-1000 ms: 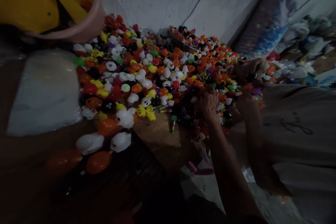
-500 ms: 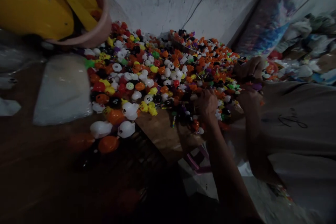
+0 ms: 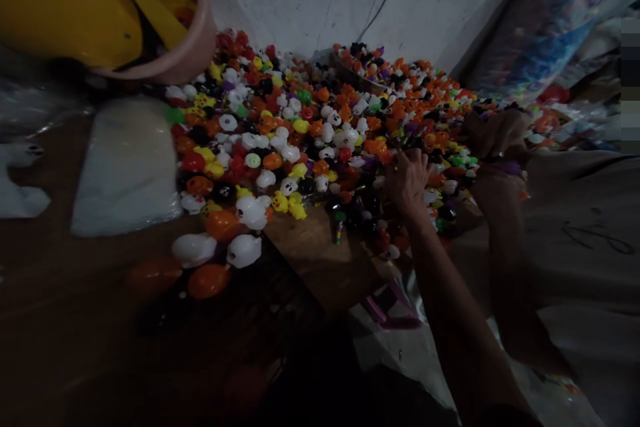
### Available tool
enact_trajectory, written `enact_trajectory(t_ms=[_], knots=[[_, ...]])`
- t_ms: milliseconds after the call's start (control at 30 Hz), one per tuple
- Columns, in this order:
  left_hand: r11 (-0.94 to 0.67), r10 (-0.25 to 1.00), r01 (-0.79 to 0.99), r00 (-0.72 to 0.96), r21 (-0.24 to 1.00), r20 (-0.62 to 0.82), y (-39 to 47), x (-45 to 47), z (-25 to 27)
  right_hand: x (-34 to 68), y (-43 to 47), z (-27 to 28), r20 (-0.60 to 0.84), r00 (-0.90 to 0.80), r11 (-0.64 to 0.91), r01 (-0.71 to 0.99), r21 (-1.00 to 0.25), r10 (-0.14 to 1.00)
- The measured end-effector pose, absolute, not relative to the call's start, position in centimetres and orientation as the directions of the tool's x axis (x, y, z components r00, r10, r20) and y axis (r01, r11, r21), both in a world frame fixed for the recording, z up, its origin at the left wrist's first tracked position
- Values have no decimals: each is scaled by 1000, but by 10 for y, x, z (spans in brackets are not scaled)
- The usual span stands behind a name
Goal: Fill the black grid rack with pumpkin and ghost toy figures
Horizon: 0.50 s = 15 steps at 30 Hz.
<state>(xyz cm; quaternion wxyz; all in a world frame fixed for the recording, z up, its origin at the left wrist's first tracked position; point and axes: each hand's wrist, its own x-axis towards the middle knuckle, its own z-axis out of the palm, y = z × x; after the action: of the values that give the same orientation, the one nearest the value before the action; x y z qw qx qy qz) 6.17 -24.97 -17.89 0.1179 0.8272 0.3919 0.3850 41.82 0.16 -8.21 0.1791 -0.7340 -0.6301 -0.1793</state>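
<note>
Over heap of small toys [image 3: 320,127], your left hand [image 3: 407,180] rests fingers-down, digging among pieces; grip unclear. Right hand [image 3: 495,137] curled beyond it, contents hidden. Pink tub [image 3: 193,47] stands behind heap.

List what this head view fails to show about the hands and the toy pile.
- Left hand: its grip is dark and blurred.
- Right hand: fingers curl away, so anything held is hidden.
- Small toys: far ones too small to identify.
- Pink tub: cut off by the top edge.
</note>
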Motion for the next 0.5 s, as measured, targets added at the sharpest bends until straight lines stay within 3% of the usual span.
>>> enact_trajectory(t_ms=[100,200,333,500], knots=[[-652,748,574,382,495,542,-254,61,-187,394,-21,-79,446,-4,157,939,-307,895],[-625,767,607,365,490,527,-257,59,-201,368,-56,-94,293,-166,321,705,-633,942],[-620,769,625,362,475,528,-255,56,-216,342,-103,-126,119,-152,180,498,-848,981],[-657,739,602,395,453,546,-252,56,-206,330,-134,-154,81,-49,95,472,-877,995]])
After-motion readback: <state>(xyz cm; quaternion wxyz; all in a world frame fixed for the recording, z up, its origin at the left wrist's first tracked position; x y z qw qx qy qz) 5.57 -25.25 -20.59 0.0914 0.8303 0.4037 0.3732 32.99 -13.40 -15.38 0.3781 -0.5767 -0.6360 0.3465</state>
